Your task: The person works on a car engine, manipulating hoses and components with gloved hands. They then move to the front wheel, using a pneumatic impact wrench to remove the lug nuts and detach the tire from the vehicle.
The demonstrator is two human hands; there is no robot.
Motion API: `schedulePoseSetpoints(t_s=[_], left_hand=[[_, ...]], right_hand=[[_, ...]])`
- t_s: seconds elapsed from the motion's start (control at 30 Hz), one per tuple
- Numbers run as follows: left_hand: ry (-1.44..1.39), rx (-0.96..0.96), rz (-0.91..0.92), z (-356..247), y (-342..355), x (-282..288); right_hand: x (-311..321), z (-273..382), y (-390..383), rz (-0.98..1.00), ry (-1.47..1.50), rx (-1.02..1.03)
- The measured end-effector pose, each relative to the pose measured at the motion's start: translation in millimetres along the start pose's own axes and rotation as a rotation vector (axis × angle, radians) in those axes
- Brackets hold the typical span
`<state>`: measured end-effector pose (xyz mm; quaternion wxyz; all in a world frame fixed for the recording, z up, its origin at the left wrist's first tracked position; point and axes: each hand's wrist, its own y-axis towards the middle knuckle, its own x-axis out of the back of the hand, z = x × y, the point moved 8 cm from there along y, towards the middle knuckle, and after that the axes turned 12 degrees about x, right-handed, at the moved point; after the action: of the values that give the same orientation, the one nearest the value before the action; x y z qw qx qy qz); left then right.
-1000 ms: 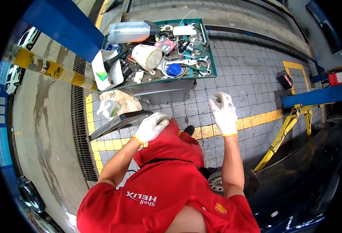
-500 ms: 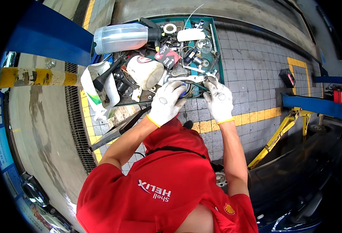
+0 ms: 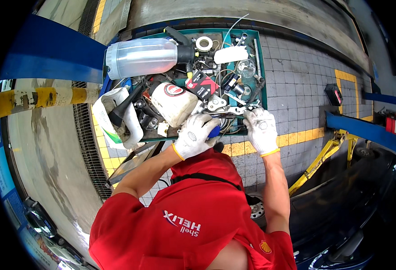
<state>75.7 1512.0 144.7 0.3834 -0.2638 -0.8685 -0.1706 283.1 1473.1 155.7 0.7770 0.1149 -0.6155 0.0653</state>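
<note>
My gloved left hand (image 3: 195, 136) lies at the near edge of the green tray (image 3: 264, 85), its fingers curled about the blue cap (image 3: 214, 132), though I cannot tell whether they grip it. My gloved right hand (image 3: 261, 130) rests at the near right corner, fingers bent down beside the silver wrench (image 3: 234, 109), their hold hidden from view. Beyond the left hand stands the white tub (image 3: 174, 107), tilted, near the red-and-black box (image 3: 202, 85).
</note>
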Motion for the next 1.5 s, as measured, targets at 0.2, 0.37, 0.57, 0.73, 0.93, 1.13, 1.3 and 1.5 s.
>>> schedulePoseSetpoints(t_s=[0.2,0.37,0.57,0.73,0.93,1.13,1.3,1.5], left_hand=[[-0.068,-0.024,-0.012,10.5,-12.8,14.4],[-0.130,0.015,-0.006,18.5,-17.5,15.9],[-0.097,0.063,0.051,18.6,-11.7,11.8],[-0.046,0.053,0.028,12.2,-10.9,5.9],[-0.068,0.018,0.063,5.9,-4.9,0.6],[-0.044,-0.044,0.102,-2.5,5.5,-8.3],[0.019,-0.113,0.048,-8.8,11.0,-8.9],[0.006,-0.255,-0.010,-16.9,17.6,-3.0]], right_hand=[[30.8,-10.3,12.9,-0.136,0.235,0.059],[28.6,-20.3,24.4,-0.051,0.573,-0.044],[12.2,-16.2,16.5,-0.197,1.274,-0.485],[-3.1,11.0,11.6,-0.473,2.019,-0.382],[-5.3,24.6,6.5,-0.444,1.941,-0.541],[-27.0,3.7,-31.6,-0.451,1.448,-0.830],[-18.2,-2.8,-38.8,-0.439,1.172,-0.945],[-1.3,-7.4,-3.2,-0.297,0.568,-0.744]])
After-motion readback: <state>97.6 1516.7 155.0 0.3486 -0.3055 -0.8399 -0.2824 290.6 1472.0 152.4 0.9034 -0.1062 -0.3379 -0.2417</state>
